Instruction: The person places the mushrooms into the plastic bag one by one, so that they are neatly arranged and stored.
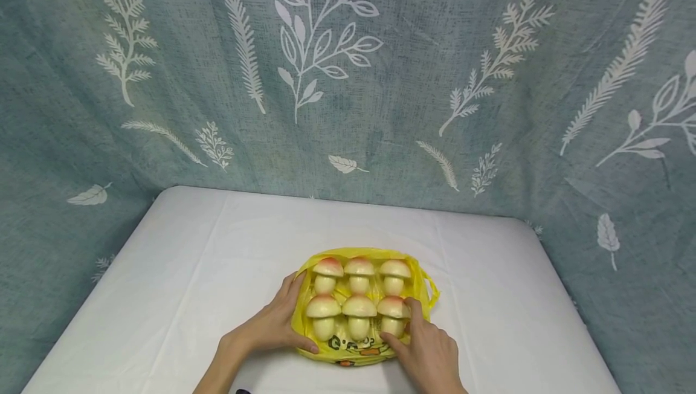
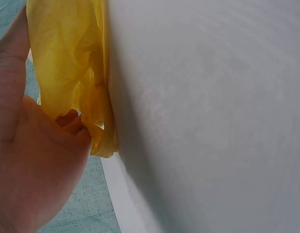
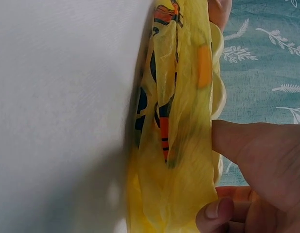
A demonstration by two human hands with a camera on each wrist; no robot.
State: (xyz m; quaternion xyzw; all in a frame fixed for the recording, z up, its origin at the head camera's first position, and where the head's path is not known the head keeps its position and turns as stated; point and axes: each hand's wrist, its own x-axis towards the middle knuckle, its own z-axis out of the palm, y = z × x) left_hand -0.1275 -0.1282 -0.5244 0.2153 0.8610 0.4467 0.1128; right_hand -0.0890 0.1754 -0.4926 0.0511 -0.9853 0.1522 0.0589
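Observation:
A yellow plastic bag [image 1: 334, 355] lies spread open on the table, with dark and orange print on its front. Several mushroom-shaped pieces with pale stems and pinkish-cream caps stand in it in two rows. My left hand [image 1: 276, 322] grips the bag's left side, thumb at the front and fingers toward the back; in the left wrist view its fingers curl at the yellow plastic [image 2: 67, 58]. At the front right, my right hand [image 1: 433, 348] holds the mushroom-shaped piece [image 1: 393, 306] between thumb and fingers. The bag's edge partly hides these pieces in the right wrist view.
A white cloth covers the table [image 1: 228, 249]. Behind it hangs a blue-green curtain [image 1: 402, 158] with white leaf patterns. One bag handle [image 1: 434, 293] sticks out on the right. A small dark object [image 1: 243, 391] shows at the bottom edge.

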